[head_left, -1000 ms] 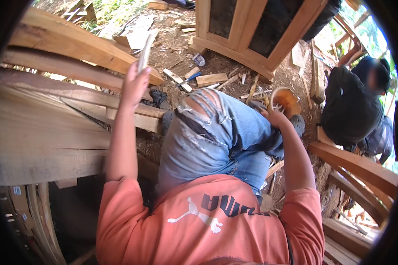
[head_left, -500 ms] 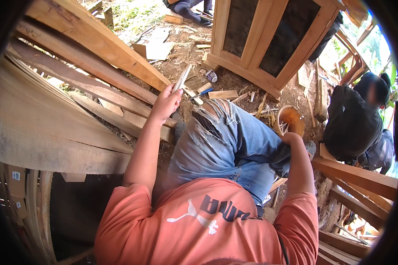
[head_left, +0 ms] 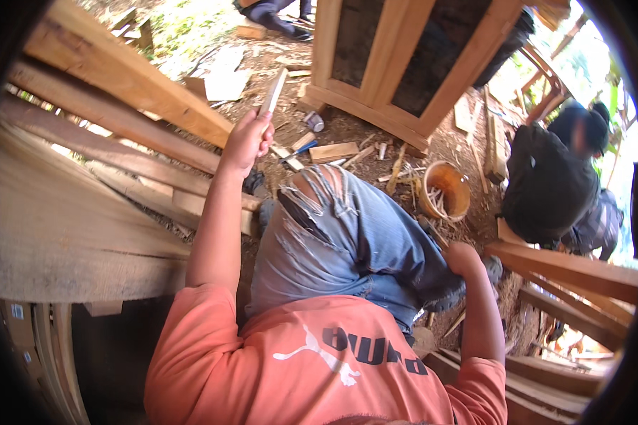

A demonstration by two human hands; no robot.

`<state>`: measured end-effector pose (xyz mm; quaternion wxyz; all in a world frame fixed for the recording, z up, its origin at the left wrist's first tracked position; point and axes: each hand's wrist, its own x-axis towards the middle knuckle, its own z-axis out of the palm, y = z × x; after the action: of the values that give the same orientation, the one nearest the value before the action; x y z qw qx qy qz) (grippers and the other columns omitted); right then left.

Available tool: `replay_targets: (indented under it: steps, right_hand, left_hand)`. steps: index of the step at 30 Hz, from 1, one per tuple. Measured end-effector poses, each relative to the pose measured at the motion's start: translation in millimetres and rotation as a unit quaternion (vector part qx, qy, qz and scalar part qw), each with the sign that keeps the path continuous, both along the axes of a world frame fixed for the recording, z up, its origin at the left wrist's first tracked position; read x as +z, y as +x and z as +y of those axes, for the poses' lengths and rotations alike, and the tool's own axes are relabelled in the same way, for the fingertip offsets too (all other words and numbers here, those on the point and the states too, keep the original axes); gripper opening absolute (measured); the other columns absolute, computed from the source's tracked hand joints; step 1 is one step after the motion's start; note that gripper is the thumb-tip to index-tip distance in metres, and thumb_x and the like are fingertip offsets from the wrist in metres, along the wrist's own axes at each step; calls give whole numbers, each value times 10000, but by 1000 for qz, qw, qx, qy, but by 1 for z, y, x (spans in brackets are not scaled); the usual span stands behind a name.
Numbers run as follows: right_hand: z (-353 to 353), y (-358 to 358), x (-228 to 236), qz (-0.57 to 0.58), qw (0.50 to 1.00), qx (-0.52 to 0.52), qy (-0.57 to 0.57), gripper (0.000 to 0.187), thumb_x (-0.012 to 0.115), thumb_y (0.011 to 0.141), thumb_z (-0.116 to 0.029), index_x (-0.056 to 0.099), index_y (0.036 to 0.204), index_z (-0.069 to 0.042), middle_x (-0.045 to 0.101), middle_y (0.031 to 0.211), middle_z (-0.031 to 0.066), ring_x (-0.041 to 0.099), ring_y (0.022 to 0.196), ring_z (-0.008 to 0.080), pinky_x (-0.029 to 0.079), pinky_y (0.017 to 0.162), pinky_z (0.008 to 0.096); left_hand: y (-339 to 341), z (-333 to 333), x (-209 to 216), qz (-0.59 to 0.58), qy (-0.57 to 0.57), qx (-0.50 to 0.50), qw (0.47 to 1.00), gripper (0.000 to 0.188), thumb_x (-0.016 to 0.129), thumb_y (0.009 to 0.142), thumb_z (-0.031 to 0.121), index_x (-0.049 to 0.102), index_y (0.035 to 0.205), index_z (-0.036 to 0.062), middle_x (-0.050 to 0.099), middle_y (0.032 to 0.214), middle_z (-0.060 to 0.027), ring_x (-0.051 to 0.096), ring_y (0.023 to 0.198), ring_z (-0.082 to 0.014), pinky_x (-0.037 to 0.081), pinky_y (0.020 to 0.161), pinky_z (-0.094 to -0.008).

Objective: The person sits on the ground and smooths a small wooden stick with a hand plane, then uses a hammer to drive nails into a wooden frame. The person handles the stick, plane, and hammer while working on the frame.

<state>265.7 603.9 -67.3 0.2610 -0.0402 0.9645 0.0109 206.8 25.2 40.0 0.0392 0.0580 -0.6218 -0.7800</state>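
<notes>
My left hand (head_left: 249, 144) is closed around the lower end of a narrow, pale wooden strip (head_left: 273, 91), which points up and away from me. Beside my bent knee in torn jeans (head_left: 347, 227), my right hand (head_left: 463, 259) is closed, its fingers mostly turned from view. A slim, long object (head_left: 432, 232) sticks out past that hand toward the bucket; its kind is not clear. The orange-brown bucket (head_left: 427, 198) stands just beyond the right hand, with thin wood pieces inside.
A wooden cabinet (head_left: 397, 117) with dark panels stands ahead. Long beams (head_left: 131, 81) and a broad plank (head_left: 85, 273) lie at my left. A blue-handled tool (head_left: 305, 146), wood offcuts (head_left: 333, 152) and a can (head_left: 315, 122) litter the ground. A person in black (head_left: 546, 184) crouches at right.
My right hand has drawn back from the bucket's rim toward my shoe, and the slim object now shows. My left hand still holds the strip. The whole view has shifted slightly.
</notes>
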Motion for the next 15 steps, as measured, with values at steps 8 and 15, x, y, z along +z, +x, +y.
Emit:
replay_targets:
  steps: [8,15]
  right_hand:
    - [-18,-35,-32,25,991,-114,-58,451,676,895,-388,826,1065,2,781,1113,284,759,1071,447,588,974,533]
    - [-17,-53,-46,68,982,-151,-92,457,693,899,-365,778,1139,16,773,1141,292,736,1109,464,575,987,543]
  left_hand:
    - [0,47,24,52,12,-99,994,446,472,1158,270,514,1534,33,512,817,15,431,616,-51,328,510,-196]
    - [37,61,-7,-6,77,-93,993,512,473,1091,240,485,1555,25,516,816,-3,450,616,-65,357,507,-198]
